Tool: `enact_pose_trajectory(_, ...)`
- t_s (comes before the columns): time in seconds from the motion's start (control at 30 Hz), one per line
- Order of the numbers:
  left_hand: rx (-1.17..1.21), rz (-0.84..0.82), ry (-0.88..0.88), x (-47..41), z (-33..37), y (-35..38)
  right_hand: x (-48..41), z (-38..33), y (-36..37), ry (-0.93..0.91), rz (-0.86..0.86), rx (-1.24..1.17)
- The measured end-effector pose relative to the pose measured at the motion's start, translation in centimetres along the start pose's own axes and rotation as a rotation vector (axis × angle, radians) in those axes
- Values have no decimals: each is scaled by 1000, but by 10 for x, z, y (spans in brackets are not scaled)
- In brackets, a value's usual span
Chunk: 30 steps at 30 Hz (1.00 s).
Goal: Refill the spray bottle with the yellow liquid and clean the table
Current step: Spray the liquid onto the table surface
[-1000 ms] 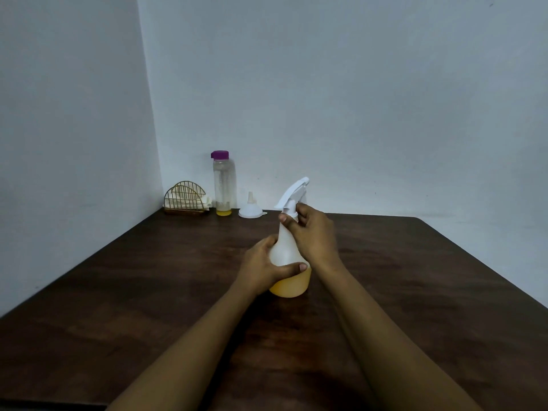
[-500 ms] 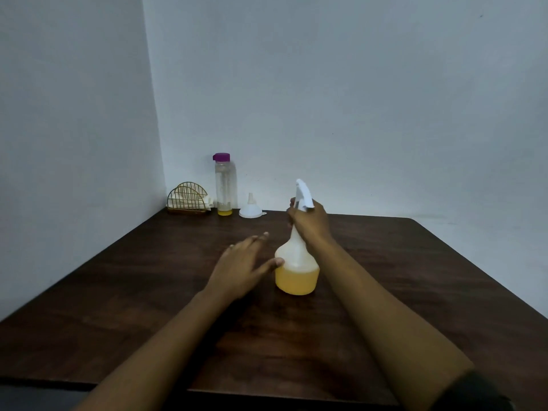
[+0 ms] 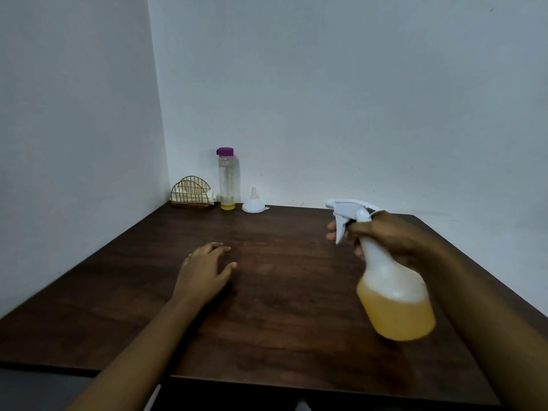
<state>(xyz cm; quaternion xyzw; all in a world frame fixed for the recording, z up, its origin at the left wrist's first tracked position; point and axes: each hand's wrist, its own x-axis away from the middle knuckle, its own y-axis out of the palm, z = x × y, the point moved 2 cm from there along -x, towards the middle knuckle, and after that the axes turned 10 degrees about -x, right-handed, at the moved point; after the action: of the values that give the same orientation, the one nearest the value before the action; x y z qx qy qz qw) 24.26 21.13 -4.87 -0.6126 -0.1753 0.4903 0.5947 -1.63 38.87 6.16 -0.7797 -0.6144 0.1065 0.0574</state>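
Note:
My right hand (image 3: 388, 232) grips the neck of the white spray bottle (image 3: 391, 289) and holds it tilted in the air over the right side of the dark wooden table (image 3: 281, 307). Its lower half holds yellow liquid, and its nozzle points left. My left hand (image 3: 204, 268) rests flat on the table at centre left, fingers apart, holding nothing. A clear bottle with a purple cap (image 3: 228, 179) stands at the back left corner with a little yellow liquid at its bottom. A white funnel (image 3: 253, 203) sits upside down beside it.
A gold wire holder with a pale cloth (image 3: 192, 194) stands in the back left corner against the walls. White walls close off the table's back and left sides. The table's near edge runs just below my forearms.
My left hand let go of the spray bottle and moved left onto the table. My right hand lifted the bottle off the table and carried it to the right, tilted.

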Motion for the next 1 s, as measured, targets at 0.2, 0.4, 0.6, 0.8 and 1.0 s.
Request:
enact_pose_trajectory(0.2,-8,-2,-44,4,-1,-2,12,11,-4,141,-142,200)
enact_pose_trajectory(0.4,-12,-4,-67,5,1,-6,-3,26,1,198,-216,373)
enact_pose_trajectory(0.6,9,12,-110,4,0,-6,-17,36,3,274,-264,395)
enact_pose_trajectory(0.8,44,15,-136,2,-2,-5,-23,44,-2,249,-284,444)
enact_pose_trajectory(1.0,64,5,-126,0,-2,-4,-24,51,-8,292,-305,396)
